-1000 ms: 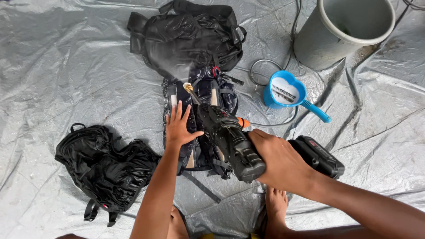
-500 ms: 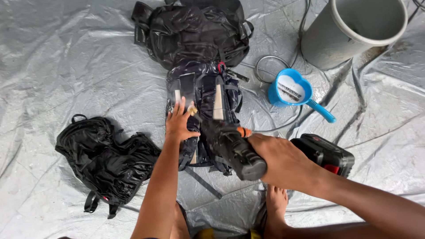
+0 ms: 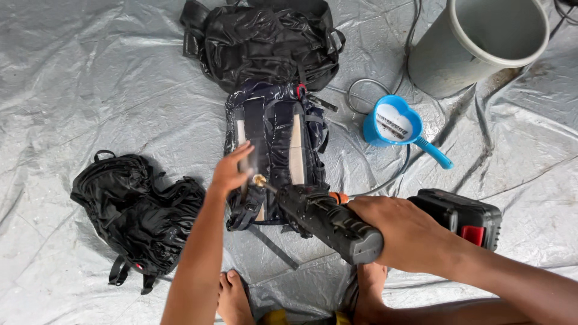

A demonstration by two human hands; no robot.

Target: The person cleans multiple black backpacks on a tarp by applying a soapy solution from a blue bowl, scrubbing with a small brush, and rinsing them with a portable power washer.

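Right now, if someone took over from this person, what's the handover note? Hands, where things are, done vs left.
Right hand: gripping the black spray gun, brass nozzle aimed at the dark blue backpack.
Left hand: resting on that backpack's left strap side, beside the nozzle.
The backpack lies straps-up mid-tarp and looks wet.
Another black backpack lies above it, glossy, looks wet; a third black backpack lies left.
The blue scoop and grey bucket sit upper right.
Left, judging by looks: the third backpack seems less wet.
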